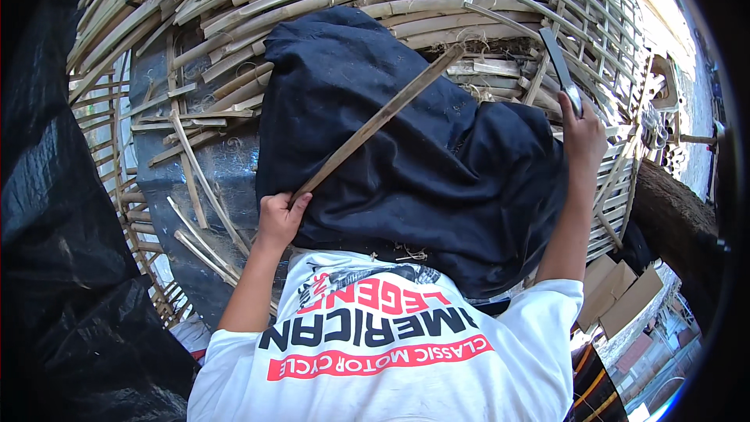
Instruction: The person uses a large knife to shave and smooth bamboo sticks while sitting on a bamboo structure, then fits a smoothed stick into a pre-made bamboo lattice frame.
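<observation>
Fingers of your left hand [280, 223] are wrapping the lower end of a split bamboo strip [375, 126], and your thumb is pressing against its side. Your left forearm is rising from the lower edge and tilting slightly rightward, the fist sitting low, near your shirt [375, 336]. From that grip the strip is running away from you and to the right, its long axis slanting across the black cloth [351, 55] in front of you; whether it is touching the cloth midway, you cannot tell. Its far end is pointing toward the bamboo pile [301, 0], stopping short of your right side. Your left hand is the nearer one, already holding it. Farther right, your right hand [583, 137] is standing higher, its forearm nearly upright, the fingers curling around a dark, flat, blade-like tool [559, 66]. That tool is pointing away and slightly leftward, a gap separating its tip from the strip's far end.
</observation>
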The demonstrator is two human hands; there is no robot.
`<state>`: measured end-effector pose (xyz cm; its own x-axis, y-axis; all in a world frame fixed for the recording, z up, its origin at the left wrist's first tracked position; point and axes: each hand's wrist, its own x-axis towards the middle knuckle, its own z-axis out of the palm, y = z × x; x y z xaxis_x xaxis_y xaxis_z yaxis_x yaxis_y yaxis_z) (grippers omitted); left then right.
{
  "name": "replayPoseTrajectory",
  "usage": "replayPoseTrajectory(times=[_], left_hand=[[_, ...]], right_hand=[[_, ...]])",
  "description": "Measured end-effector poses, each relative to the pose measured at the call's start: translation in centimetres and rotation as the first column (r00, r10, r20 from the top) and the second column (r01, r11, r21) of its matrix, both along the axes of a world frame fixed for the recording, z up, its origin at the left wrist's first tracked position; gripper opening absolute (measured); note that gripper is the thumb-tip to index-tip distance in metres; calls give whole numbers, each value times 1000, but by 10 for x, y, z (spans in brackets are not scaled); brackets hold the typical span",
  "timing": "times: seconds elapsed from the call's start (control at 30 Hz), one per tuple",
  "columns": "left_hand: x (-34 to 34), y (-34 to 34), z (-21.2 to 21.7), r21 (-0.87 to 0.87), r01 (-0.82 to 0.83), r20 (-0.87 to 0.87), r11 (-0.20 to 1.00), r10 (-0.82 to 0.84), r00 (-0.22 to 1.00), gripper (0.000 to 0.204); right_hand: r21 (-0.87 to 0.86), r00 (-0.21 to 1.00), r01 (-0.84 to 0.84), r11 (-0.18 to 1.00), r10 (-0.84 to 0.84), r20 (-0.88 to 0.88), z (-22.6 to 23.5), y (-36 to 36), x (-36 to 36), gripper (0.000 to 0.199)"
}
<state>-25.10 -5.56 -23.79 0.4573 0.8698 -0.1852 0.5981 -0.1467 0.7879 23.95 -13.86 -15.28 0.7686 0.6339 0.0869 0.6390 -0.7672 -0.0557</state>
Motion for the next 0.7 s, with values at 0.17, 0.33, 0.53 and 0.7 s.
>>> replayPoseTrajectory(times=[0.17,0.33,0.53,0.7], left_hand=[[9,2,5,-28,13,-55,1000,-15,998,48],[-3,12,12,-240,38,-20,970,-44,999,45],[-4,23,30,-542,44,-190,839,-174,966,46],[-2,17,23,-427,60,-168,902,-144,975,48]], right_hand=[[193,949,-70,979,125,-289,24,-35,-36,54],[218,815,-419,881,471,-338,10,5,-119,55],[116,813,-506,855,518,-267,-6,29,-123,57],[116,838,-470,875,484,-251,-7,3,-105,55]])
